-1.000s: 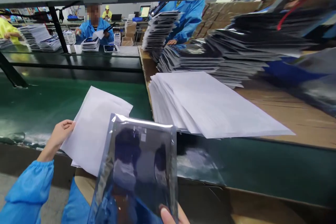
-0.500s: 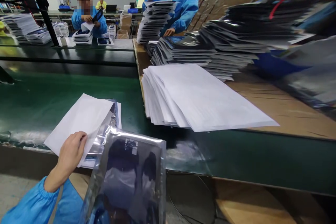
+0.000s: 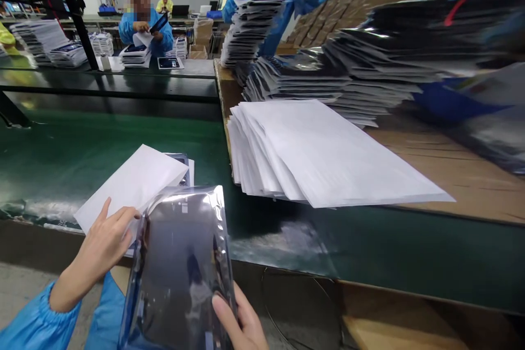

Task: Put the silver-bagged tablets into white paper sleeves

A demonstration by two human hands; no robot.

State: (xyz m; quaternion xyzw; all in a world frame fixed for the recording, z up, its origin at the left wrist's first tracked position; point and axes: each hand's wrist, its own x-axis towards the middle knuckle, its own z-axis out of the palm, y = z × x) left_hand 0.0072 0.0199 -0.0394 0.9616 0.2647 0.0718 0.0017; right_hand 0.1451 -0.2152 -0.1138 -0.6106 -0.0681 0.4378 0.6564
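- Since the earlier frame, the wrapped panel (image 3: 176, 262) is shifted left, nearer the white sheet (image 3: 133, 180).
- It is grasped along its right side by the right hand (image 3: 244, 317), near the green bench (image 3: 283, 238).
- The left hand (image 3: 102, 238) is held over the sheet, fingers loosely spread.

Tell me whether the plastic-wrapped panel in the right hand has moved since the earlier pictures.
Yes: the plastic-wrapped panel has shifted left in the view, judged against the white paper stack.

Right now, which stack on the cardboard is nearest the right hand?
The white paper stack at the near edge of the cardboard, closest to the right hand. It alone is plain white; the other stacks, farther back, show dark layers.
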